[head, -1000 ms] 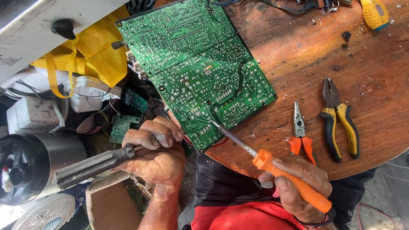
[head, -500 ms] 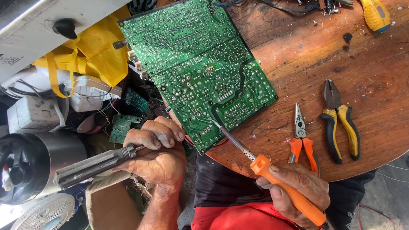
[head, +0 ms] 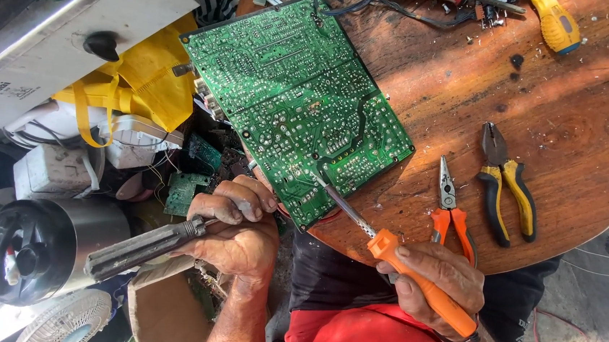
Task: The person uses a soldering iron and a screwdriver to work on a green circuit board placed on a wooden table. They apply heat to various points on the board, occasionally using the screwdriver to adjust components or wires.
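Note:
A large green circuit board [head: 292,98] lies solder side up on a round wooden table [head: 577,106], overhanging its left edge. My right hand [head: 433,279] grips an orange-handled soldering iron [head: 419,281] whose metal tip touches the board near its lower corner. My left hand [head: 235,227] sits at the board's lower edge and is closed around a dark, ribbed tool handle [head: 143,249] that points down to the left.
On the table to the right lie orange-handled long-nose pliers [head: 450,211] and yellow-and-black pliers [head: 506,187]. A yellow screwdriver [head: 556,23] and cables lie at the far edge. Left of the table are a yellow bag [head: 134,81], a grey metal case [head: 54,35], a steel canister [head: 45,245] and scrap boards.
The iron's handle has slid slightly left and down in my right hand while its tip stays on the board. My left hand has barely moved.

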